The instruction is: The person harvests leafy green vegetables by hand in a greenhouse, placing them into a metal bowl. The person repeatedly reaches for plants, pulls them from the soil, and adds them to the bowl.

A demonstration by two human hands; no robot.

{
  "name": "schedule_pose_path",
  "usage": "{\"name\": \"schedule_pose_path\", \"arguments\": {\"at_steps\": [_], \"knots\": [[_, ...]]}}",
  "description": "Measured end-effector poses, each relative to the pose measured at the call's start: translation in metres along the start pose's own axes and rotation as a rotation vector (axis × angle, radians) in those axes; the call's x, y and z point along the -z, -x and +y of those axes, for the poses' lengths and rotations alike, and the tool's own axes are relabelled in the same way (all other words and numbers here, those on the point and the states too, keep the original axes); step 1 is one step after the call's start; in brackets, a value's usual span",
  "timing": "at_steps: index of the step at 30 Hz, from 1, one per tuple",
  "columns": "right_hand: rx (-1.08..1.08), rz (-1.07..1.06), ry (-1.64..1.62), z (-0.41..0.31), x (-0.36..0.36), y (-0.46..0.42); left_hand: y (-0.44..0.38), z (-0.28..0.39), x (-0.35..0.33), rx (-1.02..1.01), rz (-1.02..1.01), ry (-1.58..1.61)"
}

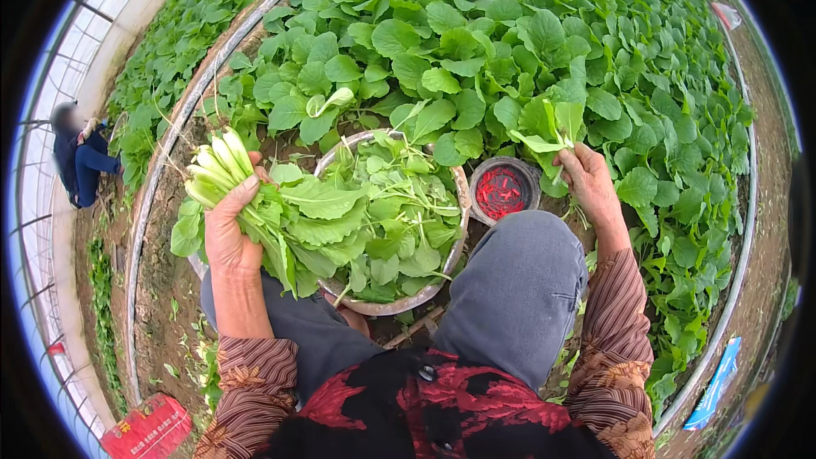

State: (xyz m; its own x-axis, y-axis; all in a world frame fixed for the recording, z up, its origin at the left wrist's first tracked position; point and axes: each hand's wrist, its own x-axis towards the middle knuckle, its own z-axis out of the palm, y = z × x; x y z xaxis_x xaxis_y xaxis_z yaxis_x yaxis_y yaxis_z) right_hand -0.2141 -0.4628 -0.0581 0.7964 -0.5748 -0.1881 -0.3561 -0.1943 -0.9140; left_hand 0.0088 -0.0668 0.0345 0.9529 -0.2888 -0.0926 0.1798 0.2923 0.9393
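My left hand (234, 223) grips a bunch of leafy greens (223, 162), pale stems and thin roots towards the upper left, leaves hanging down to the right. Beside it, between my knees, a round basin (464, 204) holds a heap of loose green leaves (401, 217). My right hand (583, 178) pinches a few green leaves (551, 124) at their stems, above the edge of the leafy bed. A small round container (535, 172) with red strips (499, 191) in it stands between the basin and my right hand.
Dense leafy plants (472, 44) fill the ground ahead and to the right. Pale pipes (143, 223) border the bed. At the far left a person (86, 153) crouches by the greenhouse wall (76, 64). A red bag (150, 427) and a blue packet (714, 389) lie on the ground.
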Motion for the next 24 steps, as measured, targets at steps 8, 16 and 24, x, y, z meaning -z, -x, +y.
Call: {"name": "schedule_pose_path", "arguments": {"at_steps": [8,16,24], "knots": [[0.316,-0.793,0.679,-0.028,-0.086,-0.048,-0.002,0.001,-0.014,0.052,-0.132,0.117],[-0.289,0.657,0.253,0.173,-0.022,0.133,-0.021,-0.02,0.004,0.349,-0.322,0.09],[-0.866,0.632,0.705,0.294,0.024,0.356,0.009,-0.053,-0.045,0.239,-0.234,-0.218]]}}
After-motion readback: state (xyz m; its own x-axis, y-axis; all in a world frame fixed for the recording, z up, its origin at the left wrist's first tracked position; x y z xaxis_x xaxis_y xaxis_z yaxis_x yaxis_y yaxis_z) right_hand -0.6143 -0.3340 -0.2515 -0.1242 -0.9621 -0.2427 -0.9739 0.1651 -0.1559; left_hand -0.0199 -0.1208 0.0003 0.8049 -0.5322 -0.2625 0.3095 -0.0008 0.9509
